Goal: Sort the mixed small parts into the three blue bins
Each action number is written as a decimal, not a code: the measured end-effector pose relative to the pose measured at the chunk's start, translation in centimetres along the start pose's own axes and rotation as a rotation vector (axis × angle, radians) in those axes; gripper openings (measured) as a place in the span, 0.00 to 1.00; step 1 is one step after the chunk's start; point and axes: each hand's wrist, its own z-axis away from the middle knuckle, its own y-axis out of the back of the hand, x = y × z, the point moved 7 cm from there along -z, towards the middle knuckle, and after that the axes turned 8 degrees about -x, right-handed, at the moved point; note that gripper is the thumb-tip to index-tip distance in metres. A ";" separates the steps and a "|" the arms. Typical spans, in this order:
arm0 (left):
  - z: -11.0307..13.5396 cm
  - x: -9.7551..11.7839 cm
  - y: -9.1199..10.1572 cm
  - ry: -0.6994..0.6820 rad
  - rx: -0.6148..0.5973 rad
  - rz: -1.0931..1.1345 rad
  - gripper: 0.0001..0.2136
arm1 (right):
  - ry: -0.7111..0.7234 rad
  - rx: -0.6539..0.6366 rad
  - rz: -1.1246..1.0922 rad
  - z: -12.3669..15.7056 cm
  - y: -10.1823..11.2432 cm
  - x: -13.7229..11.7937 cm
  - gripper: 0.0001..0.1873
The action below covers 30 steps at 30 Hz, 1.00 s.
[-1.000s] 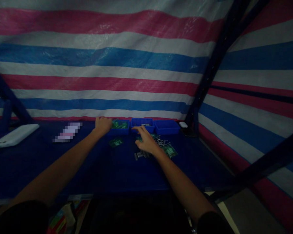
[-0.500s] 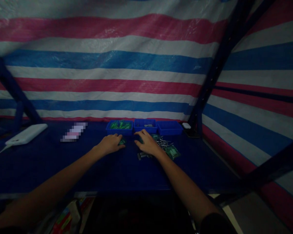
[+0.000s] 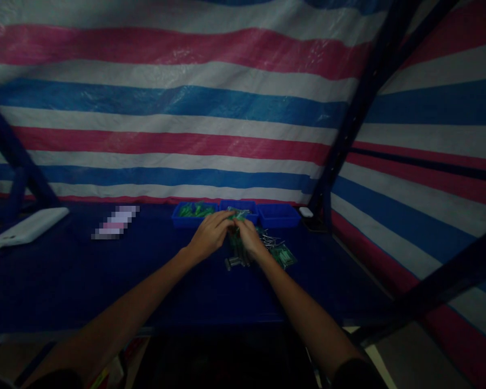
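My left hand (image 3: 211, 233) and my right hand (image 3: 249, 236) meet in front of the middle blue bin. Both are closed, fingertips pinching what looks like a small clear plastic bag (image 3: 240, 213) with a green tint. The fingers partly hide it, and its contents are too dark to make out. Under and beside my right hand lies a pile of thin metal pins (image 3: 270, 239) with green-tinted bags (image 3: 284, 255). Short metal cylinders (image 3: 234, 262) rest on the table just nearer to me.
Three blue bins line the back: the left bin (image 3: 194, 222) holds green pieces, beside the middle bin (image 3: 250, 206) and right bin (image 3: 278, 222). A white device (image 3: 30, 226) with a cable and a blurred-out item (image 3: 115, 222) lie left. A white case (image 3: 306, 212) sits back right, near a frame post (image 3: 328, 178).
My left hand has moved right from near the left bin to meet my right hand. Fingers that were apart are now closed together on the bag. The view has shifted slightly.
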 end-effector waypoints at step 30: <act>2.0 0.5 -0.2 0.017 0.202 0.202 0.05 | 0.028 -0.002 -0.076 0.0 -0.9 0.2 0.21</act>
